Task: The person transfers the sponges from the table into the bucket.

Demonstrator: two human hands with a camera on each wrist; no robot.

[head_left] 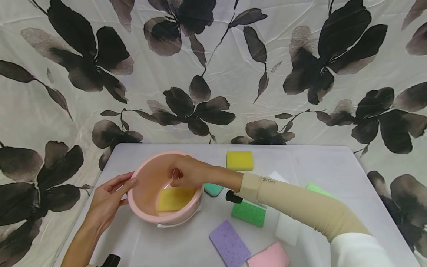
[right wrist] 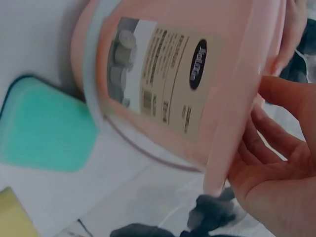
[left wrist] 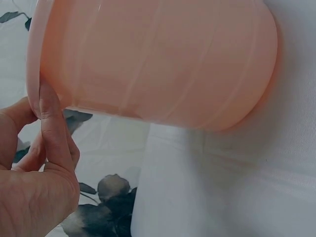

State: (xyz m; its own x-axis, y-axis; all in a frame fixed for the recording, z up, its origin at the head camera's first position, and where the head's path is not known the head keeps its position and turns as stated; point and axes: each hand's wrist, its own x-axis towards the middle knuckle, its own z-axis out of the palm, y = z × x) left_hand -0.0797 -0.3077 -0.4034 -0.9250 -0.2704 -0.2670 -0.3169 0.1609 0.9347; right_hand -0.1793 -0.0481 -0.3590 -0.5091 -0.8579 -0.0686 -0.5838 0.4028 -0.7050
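A pink bucket (head_left: 142, 212) with a white handle stands on the left part of the table. My left hand (head_left: 108, 198) holds its rim, pinched between thumb and fingers; the left wrist view shows this grip against the bucket's outer wall (left wrist: 163, 64). Over the bucket's mouth, my right hand (head_left: 190, 172) reaches in with loosely bent fingers, and nothing shows between them. Below it, a yellow sponge (head_left: 176, 199) lies inside on the bottom. In the right wrist view the right hand (right wrist: 281, 158) is beside the rim, its fingertips partly hidden by it.
Right of the bucket lie a teal sponge (head_left: 213, 190), another yellow sponge (head_left: 240, 160), a green sponge (head_left: 248, 214), a purple sponge (head_left: 230, 243), a pink sponge (head_left: 268, 256) and a white sponge (head_left: 287, 230). A light green one (head_left: 318, 189) is partly behind the right sleeve.
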